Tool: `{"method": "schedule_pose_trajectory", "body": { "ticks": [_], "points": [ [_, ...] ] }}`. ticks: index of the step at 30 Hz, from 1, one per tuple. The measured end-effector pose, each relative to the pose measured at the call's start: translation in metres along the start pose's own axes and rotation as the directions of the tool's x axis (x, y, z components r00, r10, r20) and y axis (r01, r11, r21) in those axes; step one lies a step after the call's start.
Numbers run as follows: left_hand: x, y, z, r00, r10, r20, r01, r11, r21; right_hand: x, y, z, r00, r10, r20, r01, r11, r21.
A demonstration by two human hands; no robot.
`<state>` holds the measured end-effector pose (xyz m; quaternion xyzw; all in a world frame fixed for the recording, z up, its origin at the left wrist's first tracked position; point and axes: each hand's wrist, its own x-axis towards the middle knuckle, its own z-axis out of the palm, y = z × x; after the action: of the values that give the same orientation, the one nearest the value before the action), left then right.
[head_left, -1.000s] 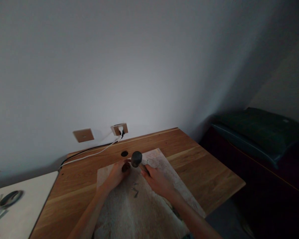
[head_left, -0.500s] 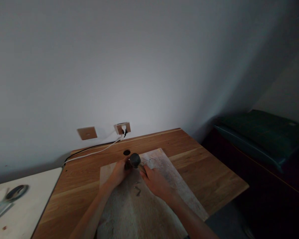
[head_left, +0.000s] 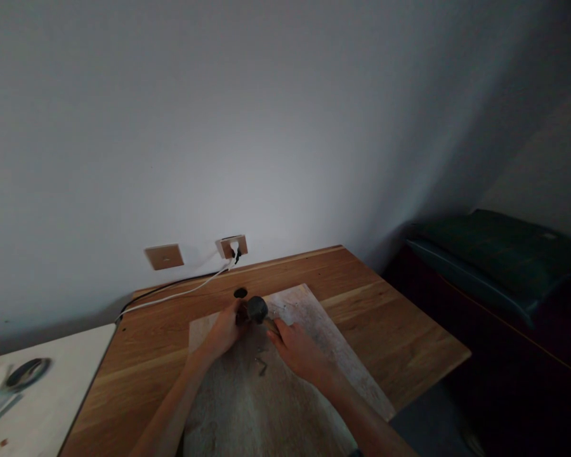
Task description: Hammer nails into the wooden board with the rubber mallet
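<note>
My right hand (head_left: 297, 348) is closed around the wooden handle of a hammer (head_left: 257, 310) with a dark, rounded head. The head is just beside the fingers of my left hand (head_left: 227, 327), over the far part of a pale wooden board (head_left: 238, 400). My left hand is curled at the fingertips, near a small dark shape; what it pinches is too shaded to make out. Small bent metal pieces (head_left: 261, 366) lie on the board between my forearms.
The board rests on a wooden table (head_left: 419, 343) against the wall. A round cable hole (head_left: 240, 292) is beyond my left hand. Cables (head_left: 181, 292) run to a wall socket (head_left: 234, 246). At left, a white surface (head_left: 52, 406) carries a roll of tape (head_left: 28, 373). A dark green cushion (head_left: 495, 260) lies at right.
The view has shifted very slightly. Both hands and the hammer keep nearly the same place over the board.
</note>
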<state>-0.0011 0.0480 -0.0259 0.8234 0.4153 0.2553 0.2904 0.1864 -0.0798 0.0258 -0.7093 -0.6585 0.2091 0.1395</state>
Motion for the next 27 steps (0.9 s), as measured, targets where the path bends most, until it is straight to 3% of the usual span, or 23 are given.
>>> {"method": "schedule_pose_trajectory", "body": {
  "ticks": [2, 4, 7, 10, 15, 21, 27],
  "points": [
    [-0.001, 0.004, -0.004, 1.000, 0.018, 0.009, -0.019, 0.998, 0.061, -0.006, 0.009, 0.000, 1.000, 0.013, -0.004, -0.013, 1.000, 0.009],
    [-0.005, 0.013, -0.007, 0.989, 0.077, 0.130, -0.090, 0.992, 0.093, -0.013, 0.020, 0.001, 1.000, 0.027, -0.010, -0.027, 0.999, 0.019],
    [-0.012, 0.030, -0.006, 0.921, 0.141, 0.363, -0.191, 0.976, 0.105, -0.022, 0.036, 0.005, 0.999, 0.044, -0.010, -0.043, 0.999, 0.025],
    [-0.014, 0.041, -0.001, 0.892, 0.129, 0.434, -0.188, 0.977, 0.095, -0.025, 0.047, 0.010, 0.998, 0.061, -0.008, -0.061, 0.998, 0.029],
    [-0.011, 0.032, -0.012, 0.904, 0.083, 0.419, -0.125, 0.989, 0.074, -0.024, 0.050, 0.013, 0.998, 0.066, -0.009, -0.065, 0.997, 0.052],
    [-0.005, 0.005, -0.042, 0.962, -0.071, 0.262, 0.015, 0.978, 0.209, -0.025, 0.048, 0.010, 0.997, 0.076, -0.010, -0.075, 0.996, 0.047],
    [-0.002, 0.002, -0.041, 0.959, -0.102, 0.266, 0.030, 0.964, 0.263, -0.025, 0.049, 0.011, 0.997, 0.077, -0.014, -0.076, 0.996, 0.038]
  ]
}}
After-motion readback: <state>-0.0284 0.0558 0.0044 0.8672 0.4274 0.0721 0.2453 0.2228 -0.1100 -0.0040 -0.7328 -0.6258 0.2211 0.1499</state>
